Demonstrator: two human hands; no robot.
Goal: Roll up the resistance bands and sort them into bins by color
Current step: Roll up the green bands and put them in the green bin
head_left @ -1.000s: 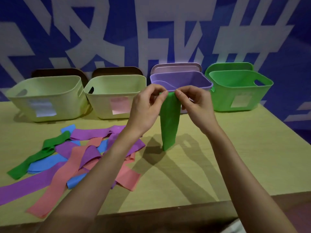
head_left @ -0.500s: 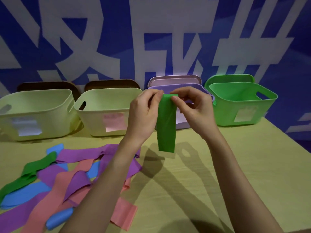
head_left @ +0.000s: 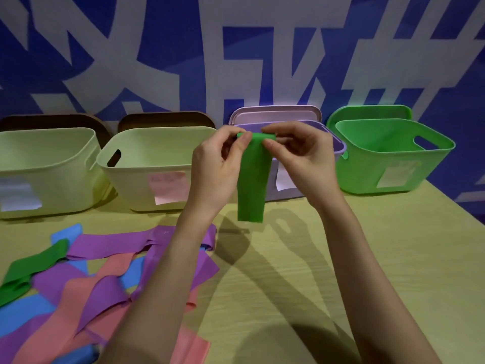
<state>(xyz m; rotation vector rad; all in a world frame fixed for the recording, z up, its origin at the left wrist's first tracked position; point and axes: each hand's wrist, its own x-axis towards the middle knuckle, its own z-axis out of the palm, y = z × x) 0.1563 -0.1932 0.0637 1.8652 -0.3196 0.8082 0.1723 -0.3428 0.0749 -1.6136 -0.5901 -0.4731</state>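
Table [head_left: 367,258]: loose bands [head_left: 105,271], 4 bins [head_left: 157,164].

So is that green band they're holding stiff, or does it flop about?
Probably floppy: the green band hangs straight down from where the left hand and right hand pinch its top. Likely light too, since fingertips alone carry it. The loose bands lie draped and curled.

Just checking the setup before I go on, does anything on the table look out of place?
Nothing damaged or spilled. The loose bands lie in a crossed, overlapping heap at the table's left, still unsorted; the four bins stand upright in a row.
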